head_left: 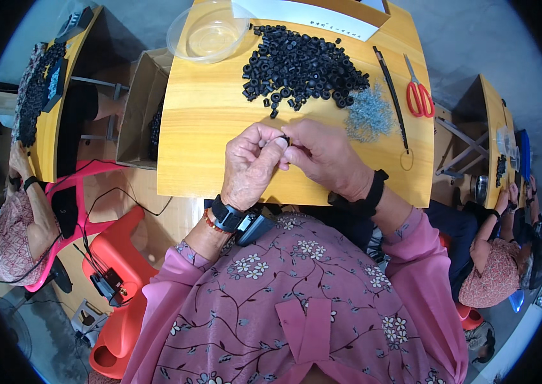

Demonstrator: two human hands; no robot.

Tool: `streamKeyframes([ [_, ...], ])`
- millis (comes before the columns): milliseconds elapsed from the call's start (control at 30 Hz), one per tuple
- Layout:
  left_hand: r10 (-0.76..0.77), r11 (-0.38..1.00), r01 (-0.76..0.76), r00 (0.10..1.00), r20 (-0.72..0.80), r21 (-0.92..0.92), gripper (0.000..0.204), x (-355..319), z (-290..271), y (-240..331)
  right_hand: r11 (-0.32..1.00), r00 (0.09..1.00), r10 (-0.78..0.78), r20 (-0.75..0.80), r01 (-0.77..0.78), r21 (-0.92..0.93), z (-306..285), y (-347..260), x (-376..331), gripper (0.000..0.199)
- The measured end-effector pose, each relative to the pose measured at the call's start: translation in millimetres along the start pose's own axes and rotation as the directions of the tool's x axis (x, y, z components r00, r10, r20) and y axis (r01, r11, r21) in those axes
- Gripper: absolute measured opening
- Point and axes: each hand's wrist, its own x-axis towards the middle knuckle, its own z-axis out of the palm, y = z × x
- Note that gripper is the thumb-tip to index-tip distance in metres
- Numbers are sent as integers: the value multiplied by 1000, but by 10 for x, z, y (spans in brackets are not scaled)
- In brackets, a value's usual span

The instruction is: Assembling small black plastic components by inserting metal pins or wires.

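Observation:
Close together over the near part of the table, my left hand (250, 165) and my right hand (327, 159) meet at the fingertips. Between them sits a small black part (285, 139), mostly covered by the fingers; it resembles the pieces in the heap. Both hands are closed in a pinch on it. Just beyond lies a wide heap of small black ring-shaped parts (303, 67), with a few loose ones nearest my hands. Right of the heap is a pile of tiny clear bluish pieces (371, 115), too small to name.
A clear round plastic tub (210, 40) stands at the table's far left, a white-sided box (322, 22) along the back. A thin black rod (391, 96) and red-handled scissors (419, 96) lie right. Left of the table are a cardboard box (139, 115) and red stool (117, 269). People work at both sides.

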Motion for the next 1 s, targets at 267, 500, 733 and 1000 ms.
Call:
streamKeyframes([
  [267,14,998,-15,1000,-25,-53,7,8,18,-3,947,984,-175,-41,156,-280,27,42,0,23],
  [500,52,996,-52,999,-2,-66,9,13,-33,-71,947,979,-180,-100,145,-286,66,-11,7,30],
  [733,50,996,-50,999,-4,-77,8,15,-46,-46,935,977,-191,-95,152,-320,96,19,-1,28],
  [1000,59,998,-60,996,-61,-20,4,-19,44,-13,909,973,-227,-36,198,-367,100,51,-20,23],
])
